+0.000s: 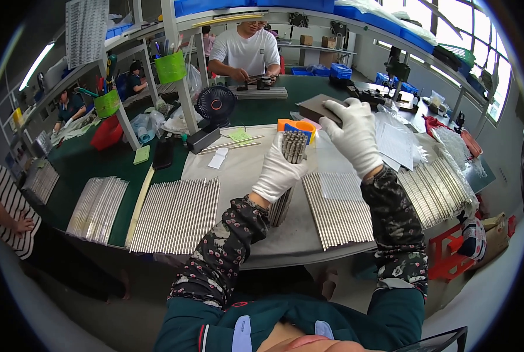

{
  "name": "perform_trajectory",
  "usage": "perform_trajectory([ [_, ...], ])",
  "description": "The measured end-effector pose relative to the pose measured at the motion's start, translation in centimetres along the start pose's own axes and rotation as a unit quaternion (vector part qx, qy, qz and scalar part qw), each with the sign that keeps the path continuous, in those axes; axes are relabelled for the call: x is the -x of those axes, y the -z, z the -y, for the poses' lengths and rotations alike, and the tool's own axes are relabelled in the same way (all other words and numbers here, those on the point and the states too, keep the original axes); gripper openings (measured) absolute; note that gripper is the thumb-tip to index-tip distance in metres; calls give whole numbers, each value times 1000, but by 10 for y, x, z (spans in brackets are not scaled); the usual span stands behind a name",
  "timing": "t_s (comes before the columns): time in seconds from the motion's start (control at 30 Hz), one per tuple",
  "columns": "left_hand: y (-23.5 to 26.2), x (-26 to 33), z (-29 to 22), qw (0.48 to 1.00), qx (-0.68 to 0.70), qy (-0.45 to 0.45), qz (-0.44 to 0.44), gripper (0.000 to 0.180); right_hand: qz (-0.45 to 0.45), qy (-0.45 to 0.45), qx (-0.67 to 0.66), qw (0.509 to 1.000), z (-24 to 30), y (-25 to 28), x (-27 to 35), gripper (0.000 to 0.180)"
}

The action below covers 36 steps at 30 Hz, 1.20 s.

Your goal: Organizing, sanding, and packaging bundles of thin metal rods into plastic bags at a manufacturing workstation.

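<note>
My left hand [275,175], in a white glove, is wrapped round a bundle of slim metal rods [294,144]. The bundle stands on end, its tops facing up and its lower part reaching down past my wrist. My right hand [355,136], also gloved, grips a flat grey-brown block [312,108] from the right, above and beyond the rod ends. An orange and blue tape dispenser [300,125] sits just behind the bundle. Rows of similar rods lie flat on either side, one row on the left [177,214] and one on the right [338,220] partly under a clear sheet.
Further rods lie in wrapped stacks at the far left [99,208] and far right [438,193]. A black fan [216,104] stands behind on the left, near a shelf post [182,88]. A person [247,53] works across the table; another stands at the left edge.
</note>
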<state>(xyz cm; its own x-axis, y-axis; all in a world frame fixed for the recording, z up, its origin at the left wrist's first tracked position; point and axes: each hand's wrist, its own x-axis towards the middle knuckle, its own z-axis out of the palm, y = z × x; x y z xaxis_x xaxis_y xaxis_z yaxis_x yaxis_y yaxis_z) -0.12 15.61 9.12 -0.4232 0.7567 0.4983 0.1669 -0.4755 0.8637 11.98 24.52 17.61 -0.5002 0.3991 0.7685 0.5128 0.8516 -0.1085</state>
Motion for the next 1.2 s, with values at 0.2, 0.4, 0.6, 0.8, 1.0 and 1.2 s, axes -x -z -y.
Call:
perform_trajectory([
  [0.2, 1, 1, 2, 997, -56, -43, -8, 38, 32, 31, -31, 999, -4, 3, 2, 36],
  [0.4, 7, 1, 10, 986, -116, -116, -30, 36, 38, 68, -160, 984, 2, -8, 22, 36],
  [0.6, 14, 7, 3, 997, -53, -48, 1, 35, 28, -253, 124, 959, -126, -32, 81, 39],
  [0.8, 21, 14, -2, 998, -43, -39, 6, 32, 173, -415, 164, 878, -167, -35, 154, 53],
  [1.0, 20, 11, 1, 998, -58, -40, 3, 29, 157, -169, -239, 943, -78, -41, 115, 81],
  [1.2, 28, 19, -6, 998, -20, -57, -4, 29, 336, -184, -603, 700, 52, -118, 125, 66],
])
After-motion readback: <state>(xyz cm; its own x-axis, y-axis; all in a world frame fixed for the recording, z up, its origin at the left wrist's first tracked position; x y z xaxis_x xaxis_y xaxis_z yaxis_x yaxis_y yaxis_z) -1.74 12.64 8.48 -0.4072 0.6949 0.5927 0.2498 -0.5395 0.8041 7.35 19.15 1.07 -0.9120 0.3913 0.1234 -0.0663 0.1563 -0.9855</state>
